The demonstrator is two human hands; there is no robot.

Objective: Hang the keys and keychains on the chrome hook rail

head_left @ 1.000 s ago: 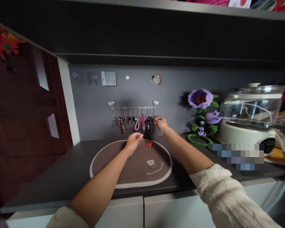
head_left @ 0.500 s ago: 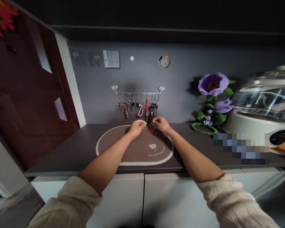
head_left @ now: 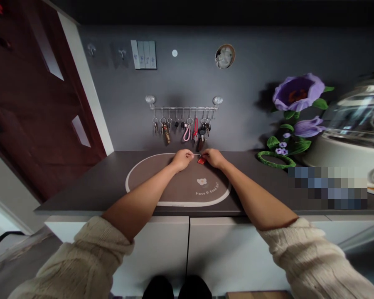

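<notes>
Both my hands are over the back edge of a brown oval mat [head_left: 174, 189] with a white rim. My left hand [head_left: 183, 158] is closed in a pinch; anything between its fingertips is too small to make out. Just to its right, my right hand [head_left: 213, 158] is pinched at the top of a small red tag [head_left: 201, 160], which hangs from the fingertips low over the mat. A small gap separates the two hands. Behind them, several keys hang on a clear hook rail [head_left: 183, 108], among them a pink loop [head_left: 187, 133] and a red strap [head_left: 196, 126].
Purple artificial flowers [head_left: 299, 93] with a green ring base stand to the right, beside a white appliance with a clear cover [head_left: 336, 155]. Switches [head_left: 144, 55] and a round wall hole [head_left: 225, 57] are above the rail. A dark red door [head_left: 34, 124] is at left.
My right hand has come down to the red tag, which now shows brighter at its fingertips. My left hand stays pinched beside it. The view has tilted down and moved slightly closer.
</notes>
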